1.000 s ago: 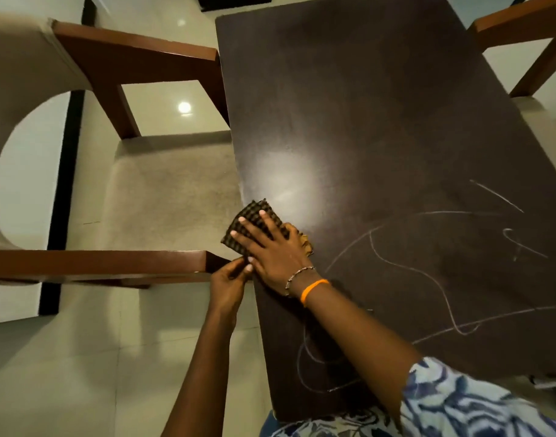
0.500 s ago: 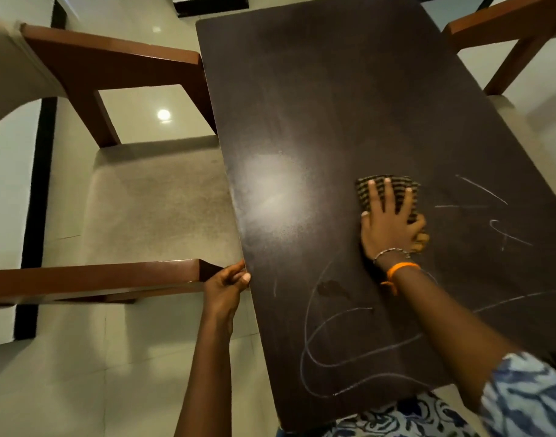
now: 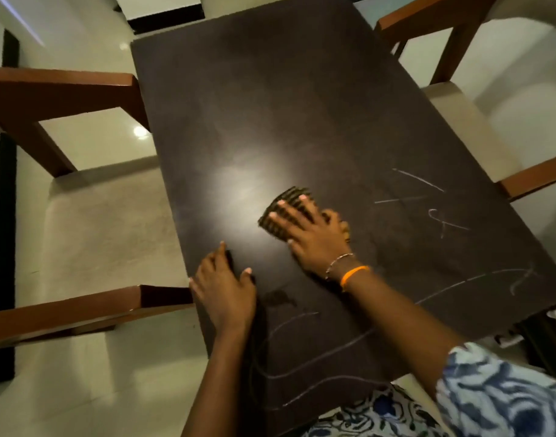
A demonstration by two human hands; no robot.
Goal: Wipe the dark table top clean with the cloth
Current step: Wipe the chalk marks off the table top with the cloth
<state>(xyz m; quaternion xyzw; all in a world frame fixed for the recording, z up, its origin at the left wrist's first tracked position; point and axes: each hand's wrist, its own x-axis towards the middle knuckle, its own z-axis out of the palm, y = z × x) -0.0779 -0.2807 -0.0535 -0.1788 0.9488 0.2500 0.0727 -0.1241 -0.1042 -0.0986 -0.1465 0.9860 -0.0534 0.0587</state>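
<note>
The dark table top [image 3: 286, 99] fills the middle of the view, with white chalk lines [image 3: 418, 192] on its right and near parts. A folded checked cloth [image 3: 278, 205] lies near the table's centre. My right hand [image 3: 311, 230] presses flat on the cloth with straight, spread fingers; it looks blurred. My left hand [image 3: 223, 290] rests flat on the table's left edge, fingers relaxed. A small dark smudge [image 3: 278, 299] sits between my two wrists.
A wooden armchair with a beige seat [image 3: 112, 222] stands tight against the table's left side, its armrest [image 3: 65, 310] touching the edge by my left hand. Another wooden chair [image 3: 459, 99] stands at the right. Pale tiled floor surrounds them.
My right hand swept the cloth from the left edge to the right, then back toward the centre, erasing chalk there. My left hand moved from the table's edge up onto the top.
</note>
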